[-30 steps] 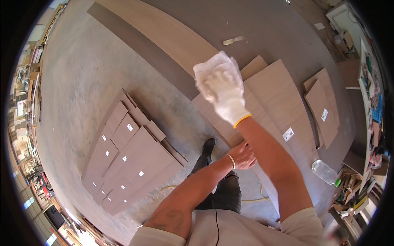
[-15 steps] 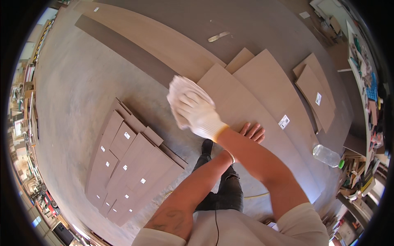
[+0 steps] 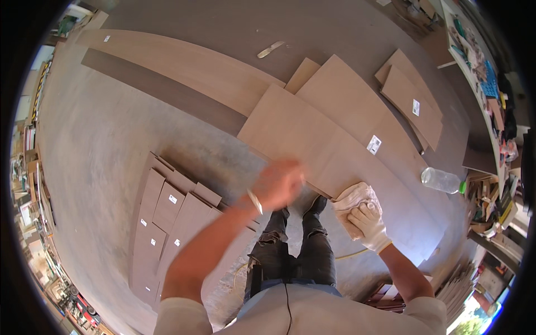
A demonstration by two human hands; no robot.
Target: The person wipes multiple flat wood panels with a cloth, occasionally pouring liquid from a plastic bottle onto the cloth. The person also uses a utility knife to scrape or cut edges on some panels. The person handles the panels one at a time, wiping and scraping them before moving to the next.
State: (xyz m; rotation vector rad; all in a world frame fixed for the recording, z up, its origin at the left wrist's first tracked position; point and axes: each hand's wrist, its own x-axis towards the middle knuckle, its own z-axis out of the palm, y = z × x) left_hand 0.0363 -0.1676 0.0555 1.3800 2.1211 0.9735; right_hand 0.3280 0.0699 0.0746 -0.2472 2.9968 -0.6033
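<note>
My right hand (image 3: 369, 224), in a white knit glove, presses a folded pinkish-white cloth (image 3: 353, 196) at the near edge of a brown panel (image 3: 312, 134). Its fingers lie over the cloth and hold it. Bare, with a light band at the wrist, my left hand (image 3: 280, 181) is at the panel's near left edge; motion smears its fingers, and I cannot tell if it touches the panel. Under this panel lies another wide one (image 3: 357, 106) bearing a white label (image 3: 374, 144).
A flat-bladed tool (image 3: 271, 49) lies on the dark worktop (image 3: 223, 22). Smaller panels (image 3: 413, 106) and a clear bottle with a green cap (image 3: 440, 180) are to the right. Several labelled boards (image 3: 184, 223) are stacked low at the left. A cluttered shelf (image 3: 474, 72) stands far right.
My right hand has carried the cloth from the panel's far left corner to its near edge, toward the right. My left hand has lifted off the panel's surface and moved left.
</note>
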